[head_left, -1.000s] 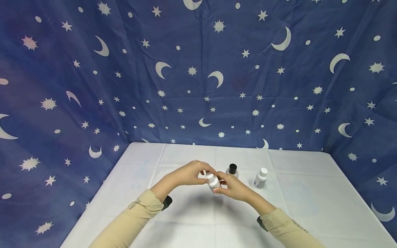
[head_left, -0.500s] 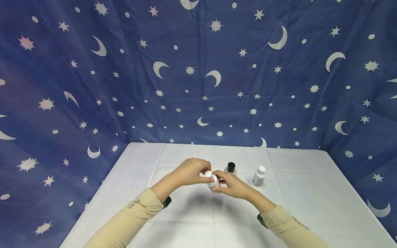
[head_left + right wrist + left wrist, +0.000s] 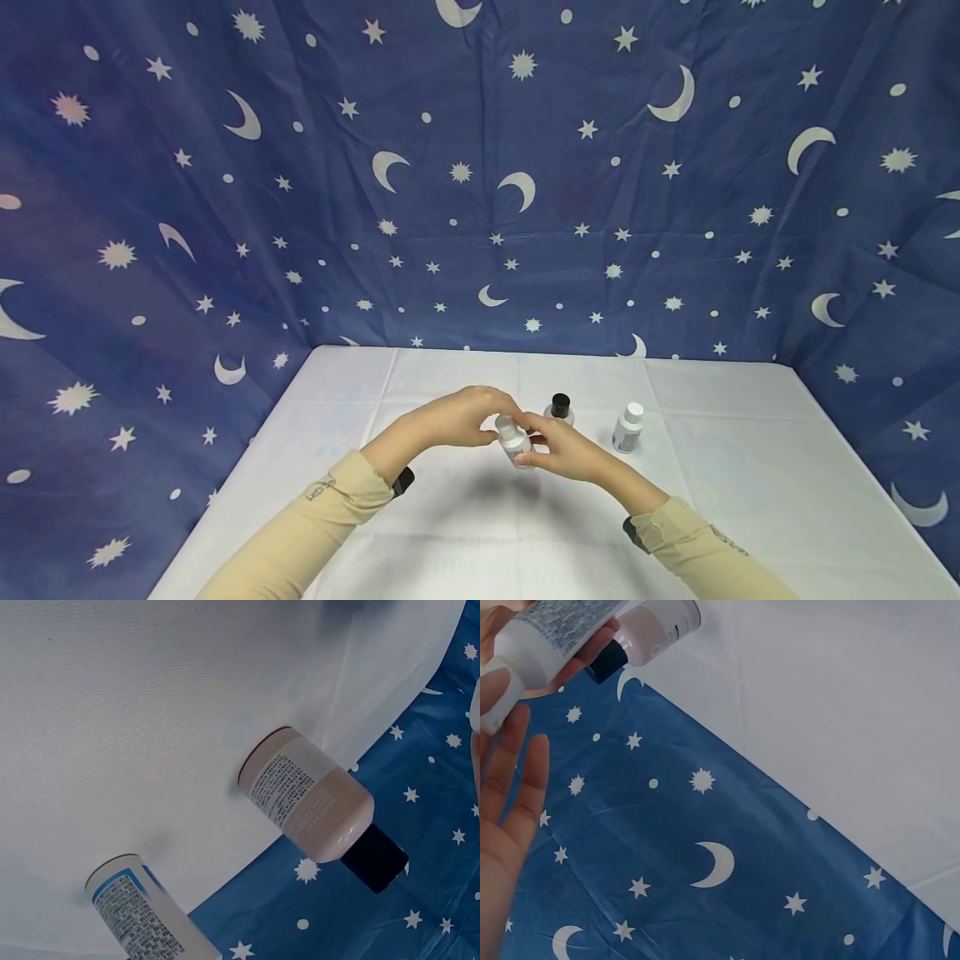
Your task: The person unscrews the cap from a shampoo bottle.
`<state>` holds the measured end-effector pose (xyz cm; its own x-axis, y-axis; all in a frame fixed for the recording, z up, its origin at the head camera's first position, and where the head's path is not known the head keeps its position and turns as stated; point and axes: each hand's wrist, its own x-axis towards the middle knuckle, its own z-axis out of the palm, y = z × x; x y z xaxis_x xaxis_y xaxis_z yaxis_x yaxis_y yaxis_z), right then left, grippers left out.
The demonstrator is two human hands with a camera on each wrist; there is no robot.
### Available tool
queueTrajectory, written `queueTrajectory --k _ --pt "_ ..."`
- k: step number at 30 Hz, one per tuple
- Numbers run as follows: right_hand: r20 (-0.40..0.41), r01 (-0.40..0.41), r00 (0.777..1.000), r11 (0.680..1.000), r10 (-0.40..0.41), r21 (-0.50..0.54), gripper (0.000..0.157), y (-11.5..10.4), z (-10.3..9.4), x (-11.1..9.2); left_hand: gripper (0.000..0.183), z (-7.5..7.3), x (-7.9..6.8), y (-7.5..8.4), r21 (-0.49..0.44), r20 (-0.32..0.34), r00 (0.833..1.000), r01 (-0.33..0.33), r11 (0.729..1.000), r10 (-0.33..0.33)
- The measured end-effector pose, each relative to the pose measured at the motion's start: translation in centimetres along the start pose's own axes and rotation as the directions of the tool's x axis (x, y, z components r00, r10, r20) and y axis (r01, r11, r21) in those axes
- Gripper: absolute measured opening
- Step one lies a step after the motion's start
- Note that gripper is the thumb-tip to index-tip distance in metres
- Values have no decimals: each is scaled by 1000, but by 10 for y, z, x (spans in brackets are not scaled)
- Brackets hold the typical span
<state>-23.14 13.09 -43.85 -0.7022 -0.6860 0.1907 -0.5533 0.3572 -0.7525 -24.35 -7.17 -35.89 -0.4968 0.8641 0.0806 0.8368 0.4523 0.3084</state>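
White bottle (image 3: 512,444), near black-capped bottle (image 3: 309,796): right hand (image 3: 564,450) grips it, left hand (image 3: 463,419) pinches its cap (image 3: 506,426) (steady hold, gentle twist best).

Head view: looks forward and down from above the near side of the white table (image 3: 450,533); the widest and farthest off, with the starry backdrop (image 3: 480,200) across the upper half and the left hand (image 3: 468,417) and right hand (image 3: 562,451) small, below centre.
Left wrist view: close by the left hand at the left edge; rolled over, table upper right, backdrop lower left.
Right wrist view: close over the table, also rolled over, backdrop lower right.
Black-capped bottle (image 3: 559,409): shared by all three.
Held white bottle (image 3: 513,443): shared by head and left wrist, cropped at upper left there.
Standing white bottle (image 3: 627,429): shared by head and right wrist, cropped at lower left there.
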Motion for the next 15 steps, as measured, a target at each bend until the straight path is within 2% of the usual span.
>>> queueTrajectory --k 8,15 --pt "-12 -22 1000 1000 22 -10 41 -7 2 1 23 -3 6 2 58 23 1000 -9 998 7" --pt "-12 -12 1000 1000 12 -2 47 -7 0 0 23 -3 6 2 84 12 999 40 996 -42"
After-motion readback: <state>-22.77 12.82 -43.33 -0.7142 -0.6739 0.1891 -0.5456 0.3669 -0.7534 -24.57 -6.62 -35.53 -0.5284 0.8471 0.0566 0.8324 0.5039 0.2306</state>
